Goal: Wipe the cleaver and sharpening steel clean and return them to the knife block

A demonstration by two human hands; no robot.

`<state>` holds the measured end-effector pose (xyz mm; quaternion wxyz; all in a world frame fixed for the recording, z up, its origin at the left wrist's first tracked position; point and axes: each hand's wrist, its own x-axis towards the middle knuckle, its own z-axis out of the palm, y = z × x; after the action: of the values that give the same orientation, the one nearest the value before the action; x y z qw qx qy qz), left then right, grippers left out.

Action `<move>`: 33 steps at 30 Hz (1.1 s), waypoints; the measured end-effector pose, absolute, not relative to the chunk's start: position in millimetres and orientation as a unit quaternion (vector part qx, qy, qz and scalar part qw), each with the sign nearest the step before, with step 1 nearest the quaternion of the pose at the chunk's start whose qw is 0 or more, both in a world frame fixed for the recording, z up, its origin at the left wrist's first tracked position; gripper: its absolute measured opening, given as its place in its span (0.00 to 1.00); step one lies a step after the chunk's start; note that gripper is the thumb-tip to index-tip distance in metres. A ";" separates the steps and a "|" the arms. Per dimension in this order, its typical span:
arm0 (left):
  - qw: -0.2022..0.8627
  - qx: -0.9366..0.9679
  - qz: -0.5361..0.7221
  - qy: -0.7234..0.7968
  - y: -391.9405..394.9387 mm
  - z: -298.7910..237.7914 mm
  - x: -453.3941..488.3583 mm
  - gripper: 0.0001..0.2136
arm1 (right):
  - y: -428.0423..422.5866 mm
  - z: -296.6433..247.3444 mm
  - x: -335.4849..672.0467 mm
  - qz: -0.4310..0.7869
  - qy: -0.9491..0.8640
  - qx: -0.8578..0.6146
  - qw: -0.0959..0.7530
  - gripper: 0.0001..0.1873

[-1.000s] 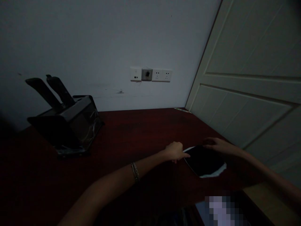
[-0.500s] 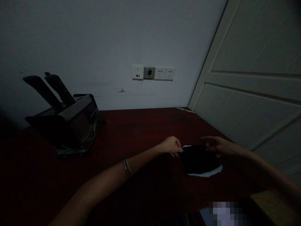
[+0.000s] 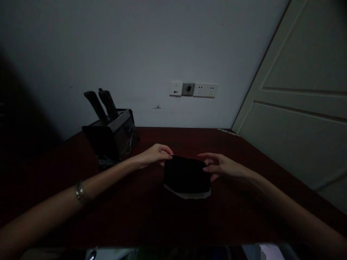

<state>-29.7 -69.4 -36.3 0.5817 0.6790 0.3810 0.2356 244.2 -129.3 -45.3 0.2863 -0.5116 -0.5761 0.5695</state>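
Note:
A flat black thing with a white lower edge [image 3: 187, 177], perhaps a folded cloth or pad, is held just above the dark red table [image 3: 151, 213]. My left hand [image 3: 154, 154] pinches its upper left corner with closed fingers. My right hand [image 3: 219, 165] grips its upper right corner between thumb and fingers. A bracelet sits on my left wrist. The room is dim, so I cannot name the black thing for sure.
A black knife block [image 3: 112, 135] with two dark handles stands at the back left by the wall. A row of wall sockets [image 3: 193, 89] is above the table. A pale panelled door [image 3: 303, 119] borders the table's right side.
The black thing has moved left from near the door toward the table's middle and now hangs from both hands. The view has shifted, so the knife block appears closer to centre.

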 end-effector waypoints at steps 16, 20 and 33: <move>0.381 0.665 0.180 0.617 -94.6 -57.7 -281.6 0.13 | -84.1 -124.1 -31.8 0.605 -0.659 -0.386 0.225 0.32; 0.219 0.732 0.112 0.636 -99.7 -64.1 -294.1 0.11 | -85.5 -126.6 -37.4 0.464 -0.768 -0.385 0.219 0.29; 0.105 0.772 -0.096 0.619 -114.5 -64.4 -283.2 0.10 | -119.4 -119.5 -18.3 0.105 -0.951 -0.227 0.182 0.21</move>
<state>-283.2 -114.5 -64.4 0.1051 0.7723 0.6192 -0.0957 -18.3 -119.4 -119.5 0.1821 -0.2275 -0.9508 0.1055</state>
